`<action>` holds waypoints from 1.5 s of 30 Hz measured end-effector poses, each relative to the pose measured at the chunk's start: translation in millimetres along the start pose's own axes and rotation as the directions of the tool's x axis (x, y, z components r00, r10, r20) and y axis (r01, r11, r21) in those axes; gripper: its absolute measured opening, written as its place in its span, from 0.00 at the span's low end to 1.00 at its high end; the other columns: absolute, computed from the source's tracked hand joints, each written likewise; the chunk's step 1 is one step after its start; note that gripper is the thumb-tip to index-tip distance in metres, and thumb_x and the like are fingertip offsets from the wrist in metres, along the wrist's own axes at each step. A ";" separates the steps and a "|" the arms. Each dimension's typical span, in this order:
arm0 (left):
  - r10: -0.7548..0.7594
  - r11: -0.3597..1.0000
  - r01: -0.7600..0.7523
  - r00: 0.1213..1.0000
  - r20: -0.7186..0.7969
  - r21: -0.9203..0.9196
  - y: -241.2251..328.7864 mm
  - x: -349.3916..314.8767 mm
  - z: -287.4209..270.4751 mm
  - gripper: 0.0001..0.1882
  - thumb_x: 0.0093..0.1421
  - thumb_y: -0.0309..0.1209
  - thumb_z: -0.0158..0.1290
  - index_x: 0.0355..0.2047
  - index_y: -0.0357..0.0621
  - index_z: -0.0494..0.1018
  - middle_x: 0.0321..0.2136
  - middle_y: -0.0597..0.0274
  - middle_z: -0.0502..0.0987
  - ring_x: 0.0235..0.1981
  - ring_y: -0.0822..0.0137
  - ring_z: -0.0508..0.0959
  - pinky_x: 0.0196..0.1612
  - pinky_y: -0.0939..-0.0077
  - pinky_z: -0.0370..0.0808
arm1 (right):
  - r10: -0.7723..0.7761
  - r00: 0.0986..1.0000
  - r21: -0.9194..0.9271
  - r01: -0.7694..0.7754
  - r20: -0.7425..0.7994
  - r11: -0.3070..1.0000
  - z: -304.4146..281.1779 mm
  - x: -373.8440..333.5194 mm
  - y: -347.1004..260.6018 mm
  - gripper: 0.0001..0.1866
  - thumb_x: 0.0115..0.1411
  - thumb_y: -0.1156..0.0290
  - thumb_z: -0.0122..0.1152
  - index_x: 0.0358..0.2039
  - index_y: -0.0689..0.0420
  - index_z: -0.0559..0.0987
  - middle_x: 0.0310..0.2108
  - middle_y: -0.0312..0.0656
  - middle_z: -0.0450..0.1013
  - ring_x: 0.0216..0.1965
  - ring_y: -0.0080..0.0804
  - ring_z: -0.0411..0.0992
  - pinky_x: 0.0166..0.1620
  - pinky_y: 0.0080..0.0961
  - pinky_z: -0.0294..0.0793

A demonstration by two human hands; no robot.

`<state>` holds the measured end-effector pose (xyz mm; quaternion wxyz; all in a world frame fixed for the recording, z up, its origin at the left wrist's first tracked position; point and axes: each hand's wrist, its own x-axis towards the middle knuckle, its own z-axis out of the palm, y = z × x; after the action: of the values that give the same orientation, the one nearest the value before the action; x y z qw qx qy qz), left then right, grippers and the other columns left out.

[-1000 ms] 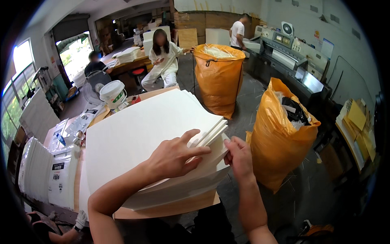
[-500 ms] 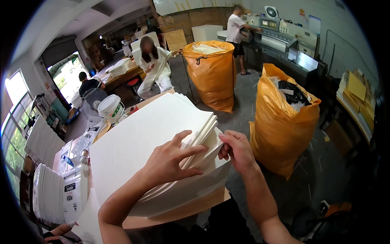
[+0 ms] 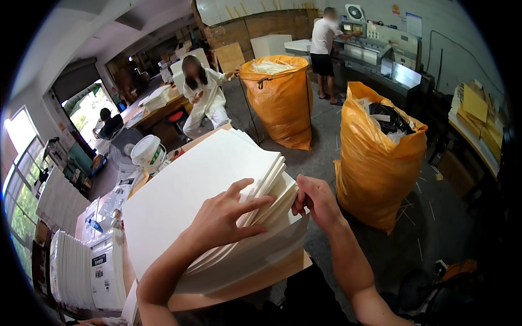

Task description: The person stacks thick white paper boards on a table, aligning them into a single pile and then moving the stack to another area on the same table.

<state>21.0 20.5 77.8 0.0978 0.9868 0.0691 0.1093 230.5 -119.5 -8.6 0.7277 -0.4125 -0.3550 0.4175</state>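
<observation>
A thick stack of large white paper sheets [image 3: 185, 179] lies in front of me, its near right corner fanned into several layers. My left hand [image 3: 220, 217] rests over the near edge of the fanned layers, with thumb and fingers spread apart. At the right corner my right hand [image 3: 321, 204] is closed in a pinch, thumb against curled fingers, at the edge of the lower sheets. How many sheets it grips is hidden by the fingers. Under the stack a tan board [image 3: 239, 280] juts out along the near side.
Two large orange sacks [image 3: 278, 108] [image 3: 380, 163] stand beyond and to the right. A white bucket [image 3: 148, 152], a fan [image 3: 122, 149] and wrapped paper bundles [image 3: 87, 271] are on the left. One person [image 3: 206, 98] sits ahead; another [image 3: 325, 43] stands at a cutting machine [image 3: 375, 51].
My view has shifted slightly. Both hands keep nearly the same places on the stack. The person at the machine has moved a little to the right, with an arm toward its panel.
</observation>
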 end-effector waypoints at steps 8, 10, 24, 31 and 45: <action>0.092 0.990 -0.089 0.995 -0.025 0.106 -2.7 0.0 8.4 0.27 0.59 0.30 0.61 0.58 0.73 0.75 0.66 0.44 0.64 0.41 0.47 0.83 0.39 0.59 0.83 | -0.161 0.981 -0.550 0.078 -0.104 0.832 11.1 -1.5 4.3 0.19 0.69 0.60 0.59 0.21 0.55 0.72 0.17 0.33 0.68 0.20 0.21 0.71 0.23 0.20 0.65; 0.100 0.987 -0.096 0.995 -0.024 0.126 -5.9 -0.4 10.9 0.24 0.59 0.31 0.62 0.55 0.72 0.76 0.66 0.44 0.64 0.42 0.47 0.83 0.39 0.58 0.83 | -0.048 0.992 -0.272 0.013 -0.120 0.962 11.9 1.7 2.1 0.18 0.68 0.62 0.58 0.21 0.54 0.72 0.16 0.33 0.68 0.20 0.22 0.71 0.23 0.20 0.64; 0.033 0.999 -0.029 0.995 -0.099 0.043 2.3 -3.2 9.0 0.28 0.52 0.50 0.70 0.53 0.73 0.76 0.61 0.45 0.69 0.41 0.49 0.84 0.41 0.60 0.83 | 0.067 0.996 0.204 -0.055 -0.052 0.977 8.0 5.0 7.2 0.18 0.69 0.66 0.58 0.20 0.54 0.72 0.17 0.37 0.70 0.20 0.28 0.74 0.24 0.21 0.65; 0.025 0.999 -0.020 0.993 -0.119 0.038 -0.2 -3.8 7.0 0.24 0.58 0.39 0.64 0.55 0.73 0.76 0.62 0.42 0.68 0.38 0.48 0.85 0.39 0.60 0.83 | -0.039 0.996 -0.021 0.038 -0.085 0.999 9.0 0.5 5.6 0.20 0.69 0.62 0.59 0.20 0.54 0.72 0.17 0.35 0.70 0.19 0.26 0.73 0.22 0.21 0.65; 0.019 0.998 -0.011 0.993 -0.114 0.069 5.9 -3.7 11.3 0.31 0.45 0.44 0.75 0.51 0.67 0.79 0.61 0.48 0.70 0.42 0.49 0.84 0.41 0.60 0.83 | 0.061 0.997 0.198 -0.052 -0.040 0.979 8.0 4.7 9.3 0.18 0.70 0.64 0.57 0.21 0.54 0.73 0.17 0.36 0.70 0.19 0.27 0.74 0.22 0.20 0.63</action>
<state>20.6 12.1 67.4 0.0590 0.9821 0.0710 0.1640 222.6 -110.0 -12.8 0.7607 -0.3579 -0.2833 0.4616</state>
